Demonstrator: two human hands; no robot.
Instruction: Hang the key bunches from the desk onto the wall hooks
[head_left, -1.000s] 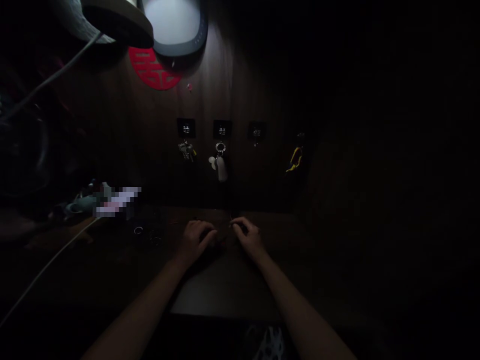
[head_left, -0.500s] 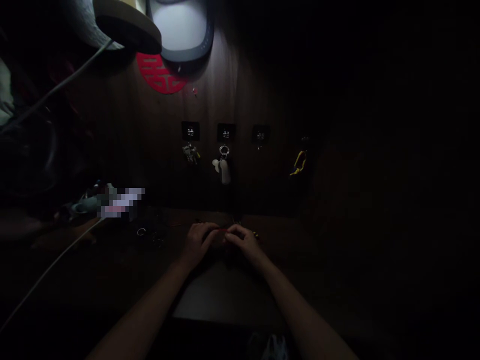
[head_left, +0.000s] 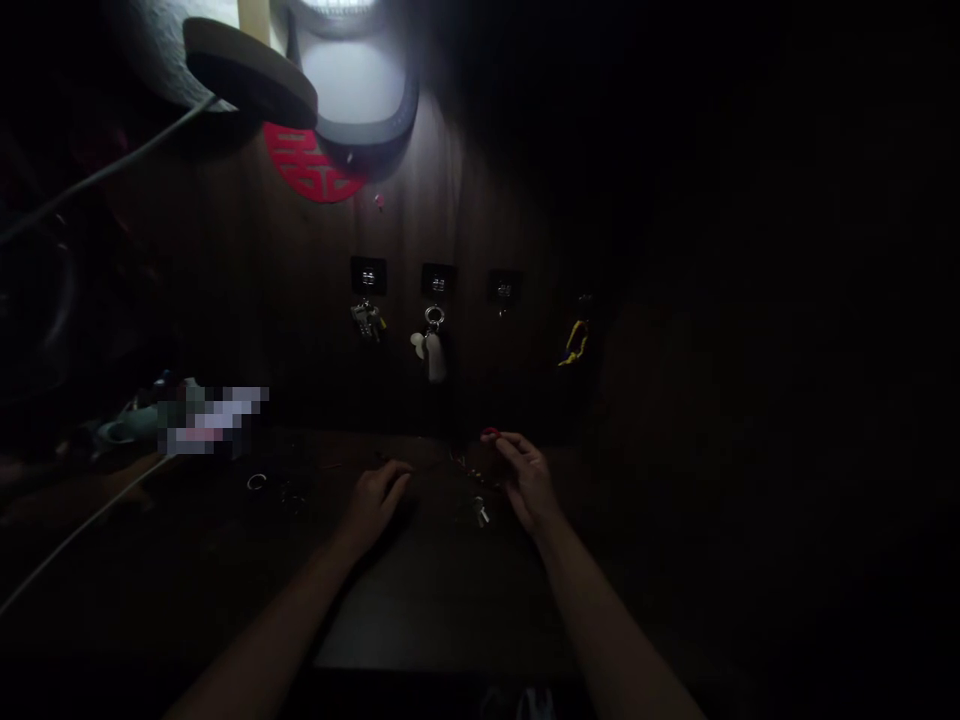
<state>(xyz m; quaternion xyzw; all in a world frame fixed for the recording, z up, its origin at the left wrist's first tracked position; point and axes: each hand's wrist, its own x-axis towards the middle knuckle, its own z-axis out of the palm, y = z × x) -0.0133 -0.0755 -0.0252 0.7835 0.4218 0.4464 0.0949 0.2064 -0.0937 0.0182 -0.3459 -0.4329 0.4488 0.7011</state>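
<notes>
Red loop (head_left: 490,433) — pinched at tip of right grip (head_left: 531,485), keys (head_left: 481,512) near; left grip (head_left: 375,500) — cannot tell.

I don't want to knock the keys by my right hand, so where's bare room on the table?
The paler patch of table between your forearms, below those keys, looks bare. It's crowded around the keys, near your right hand and its red thing, and at left, with the ring and cable. Far right is too dark to judge.
</notes>
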